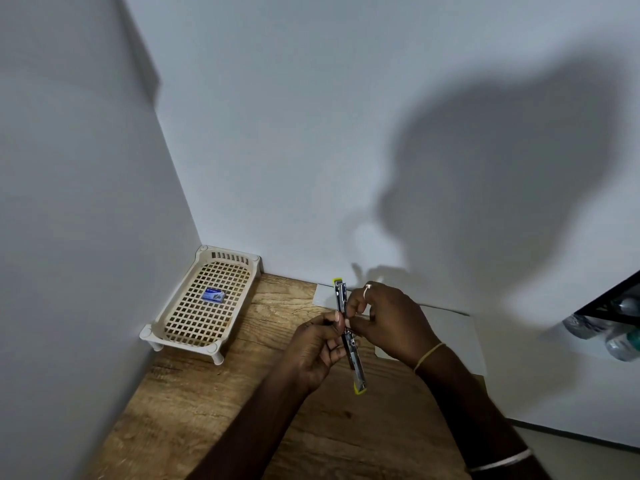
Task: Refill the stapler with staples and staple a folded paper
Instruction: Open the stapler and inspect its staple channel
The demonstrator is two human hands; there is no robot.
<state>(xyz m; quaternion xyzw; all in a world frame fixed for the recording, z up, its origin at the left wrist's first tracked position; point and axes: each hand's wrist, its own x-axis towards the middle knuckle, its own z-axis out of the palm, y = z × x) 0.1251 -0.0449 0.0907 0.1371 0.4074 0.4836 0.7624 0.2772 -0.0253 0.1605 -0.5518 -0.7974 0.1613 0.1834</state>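
Observation:
A metal stapler (357, 365) with yellow-green ends is swung fully open into one long strip and held in the air above the wooden table (242, 393). My left hand (311, 355) grips its middle from the left. My right hand (388, 320) pinches at the upper half of the stapler with thumb and fingertips; what lies between them is hidden. A small blue staple box (213, 294) lies in the cream plastic basket (180, 337) at the left. White paper (450, 334) lies on the table under my right hand, against the wall.
White walls close in the table at the left and back. A dark shelf edge (609, 299) with plastic bottles (620, 341) juts in at the right. Bare wood shows in front of my forearms.

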